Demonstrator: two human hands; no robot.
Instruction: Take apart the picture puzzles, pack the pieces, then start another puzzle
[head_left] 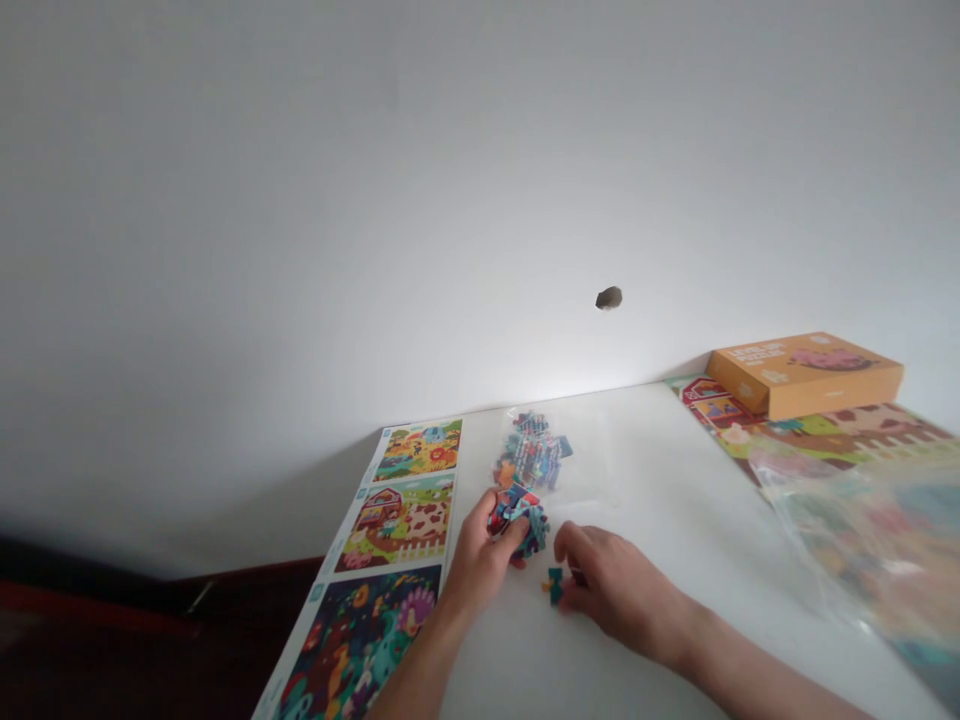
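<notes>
My left hand (480, 560) is closed around a clump of colourful jigsaw puzzle pieces (529, 520), with the thumb lying over them. Just to its right, my right hand (615, 585) has its fingers curled, pinching a small teal and orange puzzle piece (555, 585) low over the white table. Behind my left hand lies a clear plastic bag (592, 470) with more puzzle pieces (536, 455) at its left part. The right hand's inner fingers are partly hidden.
A picture sheet (401, 520) with several printed scenes runs along the table's left edge. At the back right, an orange puzzle box (825, 375) sits on a farm picture (817, 435). Clear plastic packaging (847, 540) lies at the right. A white wall (450, 200) with a hole stands behind.
</notes>
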